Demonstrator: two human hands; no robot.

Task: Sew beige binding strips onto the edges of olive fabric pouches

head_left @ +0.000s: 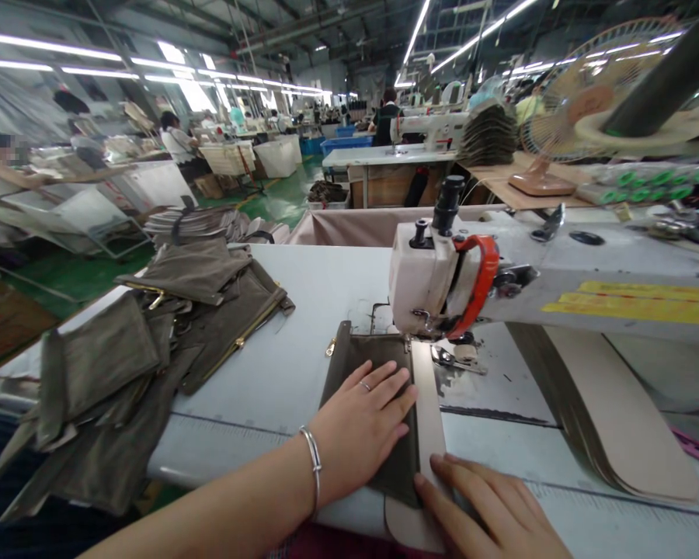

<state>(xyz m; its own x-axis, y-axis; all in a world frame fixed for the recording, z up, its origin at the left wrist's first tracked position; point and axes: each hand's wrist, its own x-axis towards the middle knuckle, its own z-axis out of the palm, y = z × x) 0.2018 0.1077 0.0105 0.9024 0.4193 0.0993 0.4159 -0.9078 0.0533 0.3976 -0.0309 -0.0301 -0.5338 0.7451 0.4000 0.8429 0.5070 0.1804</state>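
Sits at a pale bench [291, 365] before an industrial sewing machine [431, 287]. Presses the left hand [364, 423] flat, palm down and fingers spread, on an olive fabric panel [355, 357] lying just in front of the machine's needle end. Wears a thin ring [366, 386] on one finger of that hand and a silver bangle [313, 460] at the wrist. Rests the right hand [489, 505] open as well, fingers stretched out flat, fingertips on the near end of a beige strip [428, 404] running along the panel's right edge. Grips nothing with either hand. Holds the two hands close together but not touching, left on the panel, right on the strip. Has the far ends of panel and strip reaching up to the presser foot [411, 341], just below an orange guard [478, 283] on the machine head. Shares the bench with a loose heap of olive pieces [151, 349] with brass zips, well to the left of the panel, and with a curved stack of beige strips [606, 411] to the right, under the machine arm. Faces a beige fan [582, 101] and green thread cones [646, 186] beyond the machine on the right. Looks out over a factory hall with further benches, white bins and other people at work far off under strip lights.
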